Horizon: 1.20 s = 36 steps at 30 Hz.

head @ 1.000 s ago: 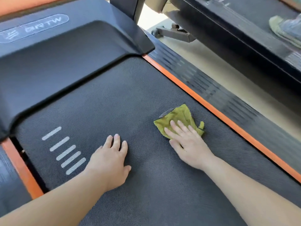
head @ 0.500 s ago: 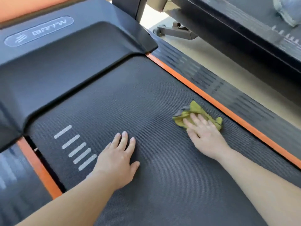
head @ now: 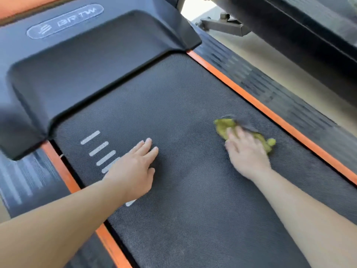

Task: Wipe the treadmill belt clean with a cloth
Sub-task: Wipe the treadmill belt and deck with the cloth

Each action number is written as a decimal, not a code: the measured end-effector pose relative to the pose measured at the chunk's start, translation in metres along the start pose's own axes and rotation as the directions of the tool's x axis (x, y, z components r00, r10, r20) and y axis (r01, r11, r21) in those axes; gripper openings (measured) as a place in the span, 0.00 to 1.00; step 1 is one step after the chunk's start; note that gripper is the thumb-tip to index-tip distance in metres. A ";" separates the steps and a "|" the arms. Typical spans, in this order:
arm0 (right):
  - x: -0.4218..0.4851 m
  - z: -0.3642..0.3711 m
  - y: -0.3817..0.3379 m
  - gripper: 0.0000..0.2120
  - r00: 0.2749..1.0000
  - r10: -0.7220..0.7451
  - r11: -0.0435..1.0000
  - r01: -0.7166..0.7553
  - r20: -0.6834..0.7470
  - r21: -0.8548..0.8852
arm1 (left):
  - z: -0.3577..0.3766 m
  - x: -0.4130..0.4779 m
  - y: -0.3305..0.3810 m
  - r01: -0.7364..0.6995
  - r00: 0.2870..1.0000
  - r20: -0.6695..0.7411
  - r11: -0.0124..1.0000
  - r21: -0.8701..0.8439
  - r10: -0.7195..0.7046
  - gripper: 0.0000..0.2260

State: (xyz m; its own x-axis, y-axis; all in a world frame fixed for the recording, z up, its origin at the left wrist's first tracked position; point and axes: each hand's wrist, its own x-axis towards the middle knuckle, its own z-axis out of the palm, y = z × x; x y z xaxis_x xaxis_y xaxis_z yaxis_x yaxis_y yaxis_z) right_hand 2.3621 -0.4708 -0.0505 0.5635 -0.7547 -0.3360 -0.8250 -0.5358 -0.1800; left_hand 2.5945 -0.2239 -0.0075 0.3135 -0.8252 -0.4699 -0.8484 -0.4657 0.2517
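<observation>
Wiping the belt (head: 173,103)
My right hand (head: 246,151) presses the cloth (head: 225,126), fingers straight; left hand (head: 133,169) braces flat. I'd overlap strokes, pressure even.

A strip of pale floor (head: 260,55) lies beside the orange-edged side rail (head: 280,97). A grey metal bracket (head: 222,26) rests under a dark neighbouring machine (head: 299,26).

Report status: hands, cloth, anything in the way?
Copy: left hand flat on belt, empty; right hand presses cloth onto belt, fingers straight. Cloth near right orange stripe. In way: left hand only.
</observation>
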 end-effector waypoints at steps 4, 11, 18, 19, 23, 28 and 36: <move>0.013 -0.016 -0.036 0.27 0.890 0.457 0.861 -0.445 0.009 0.246 | 0.015 -0.025 -0.029 0.088 0.996 0.016 0.995 -0.044 -0.087 0.32; -0.036 0.045 -0.144 0.29 0.797 -0.593 0.803 0.595 0.114 0.013 | 0.019 -0.040 -0.036 0.168 0.985 -0.041 0.985 0.032 -0.167 0.33; 0.033 0.015 -0.127 0.28 0.998 0.063 0.997 -0.063 0.002 0.047 | 0.028 -0.039 -0.043 0.195 0.980 0.061 0.980 -0.045 -0.192 0.36; 0.020 0.021 -0.142 0.28 1.000 0.011 0.999 -0.011 0.017 0.043 | 0.025 -0.038 -0.043 0.189 0.981 0.065 0.980 -0.061 -0.185 0.35; -0.079 0.069 -0.178 0.26 0.793 -0.610 0.792 0.610 0.005 -0.008 | 0.016 -0.045 -0.044 0.172 0.981 -0.057 0.965 -0.196 -0.187 0.30; -0.039 0.057 -0.122 0.25 0.725 -0.688 0.722 0.688 0.030 -0.075 | 0.020 -0.063 -0.040 0.165 0.972 -0.139 0.969 -0.181 -0.191 0.31; -0.048 0.047 -0.152 0.28 0.995 -0.062 0.998 0.064 -0.076 0.019 | 0.024 -0.068 -0.015 0.180 0.971 -0.118 0.961 -0.212 -0.208 0.29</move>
State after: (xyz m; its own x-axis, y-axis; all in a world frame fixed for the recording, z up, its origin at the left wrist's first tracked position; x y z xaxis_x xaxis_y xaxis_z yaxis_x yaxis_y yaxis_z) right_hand 2.4585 -0.3348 -0.0507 0.6155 -0.7463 -0.2534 -0.7880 -0.5756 -0.2186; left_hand 2.5759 -0.1531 -0.0001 0.5309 -0.7422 -0.4090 -0.6683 -0.6635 0.3365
